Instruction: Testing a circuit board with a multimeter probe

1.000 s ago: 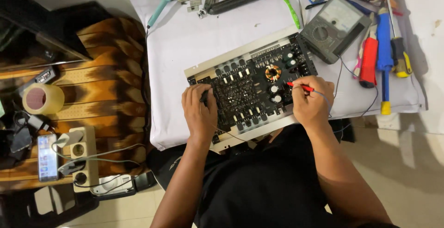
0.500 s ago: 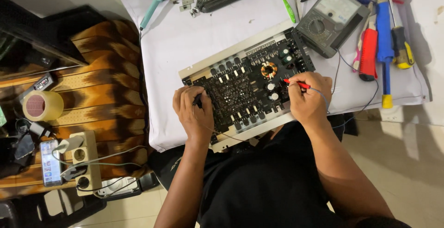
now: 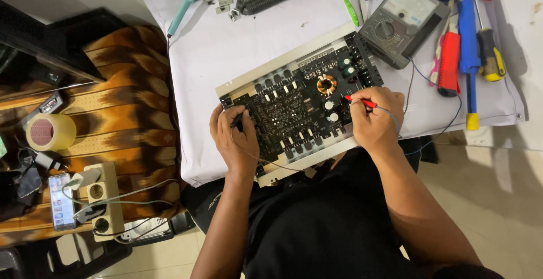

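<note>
A large black circuit board (image 3: 297, 106) in a pale metal frame lies on a white cloth (image 3: 226, 47). It carries a copper coil and several capacitors. My right hand (image 3: 373, 120) pinches a red probe (image 3: 360, 101) with its tip touching the board near the coil. My left hand (image 3: 235, 137) grips a black probe (image 3: 237, 122) pressed onto the board's left part. Thin wires run from both probes. A grey analog multimeter (image 3: 404, 22) sits behind the board on the right.
Screwdrivers and a red tool (image 3: 449, 64) lie right of the meter. Other boards and a green pen (image 3: 345, 2) are at the back. On the left, patterned fabric holds a tape roll (image 3: 50, 132), a phone (image 3: 61, 201) and a power strip (image 3: 104, 202).
The view has shifted slightly; both hands stay on the board with the probes at nearly the same spots.
</note>
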